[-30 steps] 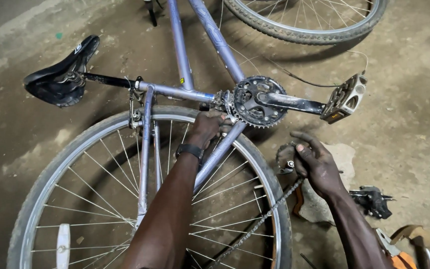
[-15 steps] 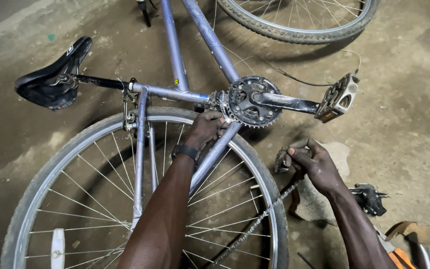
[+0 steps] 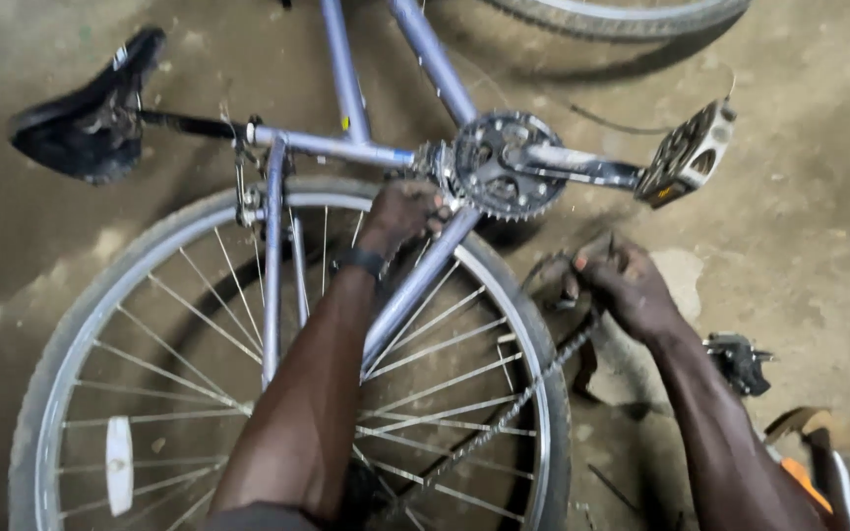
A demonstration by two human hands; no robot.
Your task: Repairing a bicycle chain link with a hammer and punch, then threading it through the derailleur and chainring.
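Your frame (image 3: pixel 346 147) is painted metal, lilac with a dull sheen. At 12 o'clock the chainring (image 3: pixel 504 162) is dark, grimy steel. The chain (image 3: pixel 504 408) at 5 o'clock looks matt and greasy. The spokes (image 3: pixel 179 364) are bright bare metal, the tyre (image 3: pixel 81 315) dusty grey rubber. The saddle (image 3: pixel 86 108) at 10 o'clock is worn black. The floor (image 3: pixel 799 236) is rough, stained concrete.

Rough, stained concrete floor (image 3: pixel 819 226), dusty pale patches, dim light, dark shadow along the left edge
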